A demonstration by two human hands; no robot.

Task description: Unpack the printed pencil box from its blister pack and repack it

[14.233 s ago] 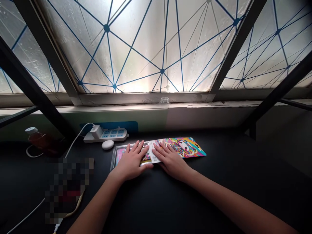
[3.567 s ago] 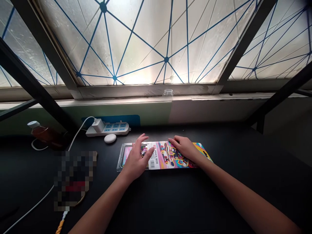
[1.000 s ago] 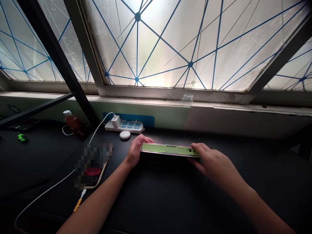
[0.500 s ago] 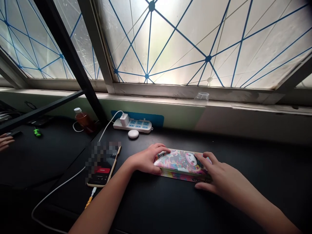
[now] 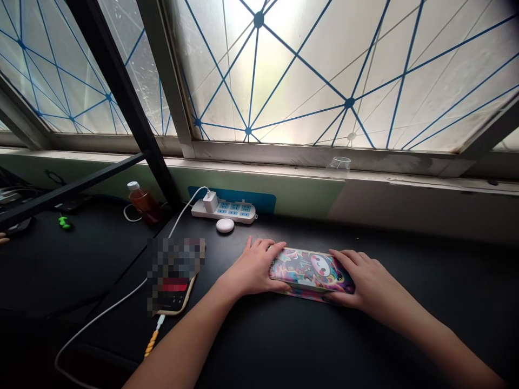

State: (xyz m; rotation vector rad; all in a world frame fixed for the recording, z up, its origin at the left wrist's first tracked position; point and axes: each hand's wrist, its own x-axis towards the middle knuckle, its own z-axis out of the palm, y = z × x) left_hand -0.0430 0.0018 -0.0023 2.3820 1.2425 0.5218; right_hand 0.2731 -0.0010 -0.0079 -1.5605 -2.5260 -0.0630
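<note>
A colourful cartoon-printed pencil box [image 5: 310, 270] lies flat on the black desk [image 5: 284, 346], its lid facing up. My left hand [image 5: 253, 267] grips its left end, fingers curled over the top edge and thumb along the near side. My right hand [image 5: 367, 281] holds its right end the same way, fingers over the far corner. Both hands are closed on the box.
A phone [image 5: 172, 286] on a charging cable lies left of my left arm. Behind are a white power strip [image 5: 225, 209], a small white oval puck [image 5: 225, 225] and a bottle of brown liquid [image 5: 141, 201]. A clear cup [image 5: 338, 166] stands on the window sill.
The box stood on its edge one second ago, green side toward me; it now lies flat with the printed lid up. Both hands stayed at its ends. The earlier clear packaging is out of view.
</note>
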